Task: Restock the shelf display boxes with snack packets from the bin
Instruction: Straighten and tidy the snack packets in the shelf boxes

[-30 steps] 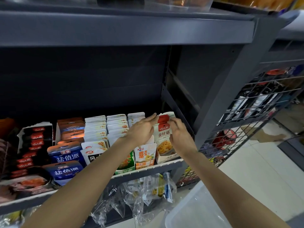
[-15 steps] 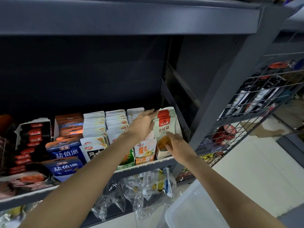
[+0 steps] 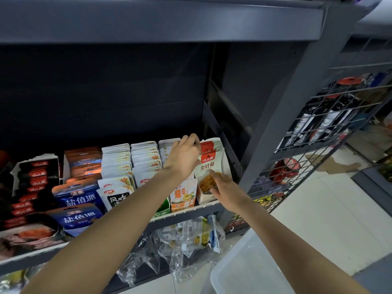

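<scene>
Red-topped mushroom snack packets (image 3: 209, 164) stand upright in a white display box (image 3: 203, 198) at the right end of the shelf (image 3: 203, 209). My left hand (image 3: 183, 159) reaches over the neighbouring row, and its fingers curl over the top left corner of these packets. My right hand (image 3: 226, 188) is lower, at the front of the box, with its fingertips touching the lower part of the front packet. The translucent white bin (image 3: 244, 270) stands on the floor at the bottom right, and I see nothing inside it.
White packet rows (image 3: 116, 160), blue packets (image 3: 77, 198) and dark red packets (image 3: 31, 183) fill the shelf to the left. Crumpled clear bags (image 3: 191, 240) hang below the shelf. A wire rack (image 3: 318, 134) stands to the right, and a dark shelf (image 3: 159, 22) hangs overhead.
My right hand has slid down from the packet's upper edge to its lower front. My left hand has stayed at the packet tops. The view has moved closer to the shelf.
</scene>
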Motion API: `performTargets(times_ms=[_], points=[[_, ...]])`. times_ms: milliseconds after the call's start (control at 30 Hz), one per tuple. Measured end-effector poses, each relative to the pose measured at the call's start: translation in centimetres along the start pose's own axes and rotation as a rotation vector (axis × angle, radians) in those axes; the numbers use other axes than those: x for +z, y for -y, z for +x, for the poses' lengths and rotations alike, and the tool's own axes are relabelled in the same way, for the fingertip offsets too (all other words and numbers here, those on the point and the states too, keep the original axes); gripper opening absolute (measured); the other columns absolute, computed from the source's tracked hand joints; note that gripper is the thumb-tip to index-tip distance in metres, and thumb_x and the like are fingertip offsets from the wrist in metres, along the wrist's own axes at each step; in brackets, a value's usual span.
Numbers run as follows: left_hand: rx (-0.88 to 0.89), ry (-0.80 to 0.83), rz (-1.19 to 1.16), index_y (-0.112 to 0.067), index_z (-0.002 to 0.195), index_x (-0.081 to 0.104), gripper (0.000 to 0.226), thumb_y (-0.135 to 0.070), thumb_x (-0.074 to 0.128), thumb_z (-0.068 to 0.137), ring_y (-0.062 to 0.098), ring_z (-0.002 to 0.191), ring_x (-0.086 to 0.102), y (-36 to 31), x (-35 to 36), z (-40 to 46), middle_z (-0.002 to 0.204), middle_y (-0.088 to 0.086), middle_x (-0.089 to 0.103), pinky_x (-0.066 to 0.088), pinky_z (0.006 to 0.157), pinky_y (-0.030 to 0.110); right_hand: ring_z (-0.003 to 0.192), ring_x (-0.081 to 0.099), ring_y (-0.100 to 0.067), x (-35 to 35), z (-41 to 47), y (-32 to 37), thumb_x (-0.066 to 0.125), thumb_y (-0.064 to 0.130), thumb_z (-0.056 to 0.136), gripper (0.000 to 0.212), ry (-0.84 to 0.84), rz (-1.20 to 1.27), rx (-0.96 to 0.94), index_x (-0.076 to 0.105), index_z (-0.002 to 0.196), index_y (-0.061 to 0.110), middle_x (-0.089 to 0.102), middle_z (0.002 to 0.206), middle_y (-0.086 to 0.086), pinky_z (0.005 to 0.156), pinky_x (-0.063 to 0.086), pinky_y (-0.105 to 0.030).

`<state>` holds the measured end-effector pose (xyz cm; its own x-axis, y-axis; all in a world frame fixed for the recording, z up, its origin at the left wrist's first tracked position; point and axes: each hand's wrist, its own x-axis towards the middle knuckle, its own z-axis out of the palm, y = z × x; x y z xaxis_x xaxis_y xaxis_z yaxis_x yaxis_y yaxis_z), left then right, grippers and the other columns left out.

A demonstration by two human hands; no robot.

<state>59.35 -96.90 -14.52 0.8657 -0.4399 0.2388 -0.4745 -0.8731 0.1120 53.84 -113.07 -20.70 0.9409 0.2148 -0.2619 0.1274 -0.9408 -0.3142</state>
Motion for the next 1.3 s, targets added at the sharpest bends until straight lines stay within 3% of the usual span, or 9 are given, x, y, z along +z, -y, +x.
performTargets(times_ms=[200, 333, 433, 567, 767, 900, 1000, 1167, 1300], points=[[-0.104, -0.021, -0.224, -0.001, 0.105, 0.055, 0.012, -0.007, 0.051, 0.095, 0.021, 0.104, 0.056, 0.1, 0.1, 0.1, 0.127, 0.005, 0.043, 0.048, 0.085, 0.029, 0.118, 0.047, -0.025, -0.4, -0.2, 0.0, 0.041, 0.024, 0.099, 0.070, -0.006, 0.083, -0.043, -0.007, 0.150, 0.023, 0.041, 0.136, -0.014, 0.098, 0.043, -0.038], [-0.086, 0.018, -0.256, -0.004, 0.100, 0.056, 0.012, -0.015, 0.052, 0.095, 0.020, 0.103, 0.054, 0.4, 0.0, -0.2, 0.127, 0.003, 0.044, 0.044, 0.088, 0.027, 0.087, 0.055, -0.024, 0.0, -0.4, 0.2, 0.036, 0.024, 0.101, 0.065, 0.022, 0.020, -0.035, -0.005, 0.150, 0.016, 0.056, 0.110, -0.015, 0.081, 0.044, -0.033], [-0.082, 0.032, -0.269, -0.007, 0.096, 0.057, 0.009, -0.015, 0.056, 0.093, 0.017, 0.103, 0.053, 0.6, 0.0, -0.2, 0.127, 0.000, 0.042, 0.042, 0.089, 0.026, 0.078, 0.051, -0.021, 0.0, -0.5, 0.3, 0.034, 0.027, 0.102, 0.063, 0.018, -0.014, -0.043, -0.004, 0.150, 0.012, 0.056, 0.095, -0.010, 0.089, 0.041, -0.034], [-0.109, 0.029, -0.320, -0.009, 0.097, 0.062, 0.009, -0.014, 0.055, 0.093, 0.018, 0.110, 0.051, 0.9, 0.4, 0.0, 0.128, 0.000, 0.046, 0.036, 0.090, 0.020, 0.090, 0.057, -0.025, 0.0, -0.3, 0.1, 0.034, 0.032, 0.101, 0.067, 0.029, -0.039, -0.069, -0.007, 0.149, 0.011, 0.061, 0.111, -0.014, 0.100, 0.035, -0.034], [-0.115, -0.050, -0.392, -0.009, 0.091, 0.061, 0.009, -0.016, 0.055, 0.093, 0.018, 0.095, 0.056, 0.6, 0.5, -0.3, 0.105, 0.003, 0.059, 0.041, 0.078, 0.024, 0.110, 0.052, -0.025, 0.6, -0.6, 0.4, 0.030, 0.033, 0.101, 0.070, -0.028, -0.102, -0.095, -0.017, 0.147, 0.008, 0.059, 0.121, -0.010, 0.112, 0.019, -0.036], [-0.148, 0.028, -0.420, -0.013, 0.101, 0.062, 0.011, -0.014, 0.059, 0.090, 0.016, 0.103, 0.052, 1.6, 0.6, -0.3, 0.119, 0.000, 0.051, 0.042, 0.084, 0.024, 0.096, 0.058, -0.021, 0.8, -0.3, 0.8, 0.040, 0.025, 0.099, 0.059, -0.121, 0.075, -0.059, 0.012, 0.149, 0.013, 0.060, 0.102, -0.005, 0.105, 0.038, -0.040], [-0.139, 0.056, -0.412, -0.012, 0.100, 0.061, 0.012, -0.006, 0.057, 0.090, 0.017, 0.099, 0.053, 1.8, 0.4, -0.1, 0.115, 0.001, 0.050, 0.043, 0.078, 0.024, 0.121, 0.044, -0.027, 0.7, 0.2, 0.7, 0.048, 0.015, 0.094, 0.040, -0.356, 0.114, -0.023, 0.039, 0.132, 0.010, 0.043, 0.130, -0.012, 0.098, 0.046, -0.038], [-0.139, 0.045, -0.394, -0.005, 0.103, 0.062, 0.015, -0.002, 0.053, 0.092, 0.017, 0.095, 0.054, 2.2, 0.1, 0.1, 0.114, 0.005, 0.054, 0.047, 0.076, 0.026, 0.138, 0.026, -0.032, 1.7, 1.0, 0.3, 0.052, 0.018, 0.088, 0.066, -0.415, 0.068, 0.054, 0.014, 0.141, 0.010, 0.040, 0.140, -0.017, 0.115, 0.018, -0.043], [-0.129, 0.068, -0.405, -0.008, 0.098, 0.062, 0.011, -0.007, 0.052, 0.093, 0.020, 0.091, 0.058, 2.2, -0.2, 0.4, 0.110, 0.004, 0.054, 0.049, 0.076, 0.029, 0.122, 0.050, -0.028, 0.4, 1.6, 1.2, 0.053, 0.007, 0.090, 0.070, -0.391, 0.529, 0.200, 0.012, 0.145, 0.011, 0.047, 0.132, -0.013, 0.096, 0.049, -0.043]])
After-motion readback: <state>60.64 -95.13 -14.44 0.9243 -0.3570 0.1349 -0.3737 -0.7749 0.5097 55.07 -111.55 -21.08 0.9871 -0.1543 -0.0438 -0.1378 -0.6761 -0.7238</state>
